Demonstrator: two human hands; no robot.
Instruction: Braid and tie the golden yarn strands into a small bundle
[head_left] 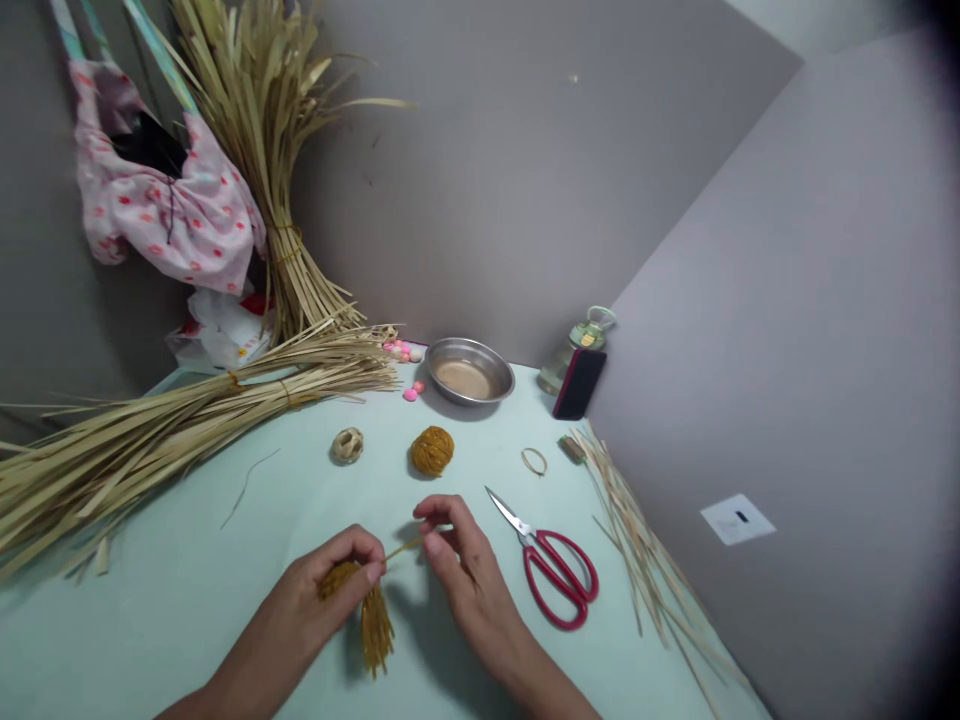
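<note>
My left hand (330, 585) is closed around a mustard-yellow yarn tassel (376, 635), whose cut strands hang down below the fingers. A rounded part of the same yarn shows behind the thumb. From the left fingertips a short strand of yarn (403, 550) runs across to my right hand (461, 560), which pinches its end between thumb and finger. Beyond the hands sits a ball of mustard yarn (433, 451). Red-handled scissors (555, 575) lie to the right of my right hand, blades pointing away to the left.
A small woven ball (348, 446) and a thin ring (534, 461) lie farther back. Behind stand a metal bowl (469, 372), a phone (580, 384) and a bottle (559, 365). Bundled dried straw (225, 420) covers the left side; loose strips (637, 530) line the right edge.
</note>
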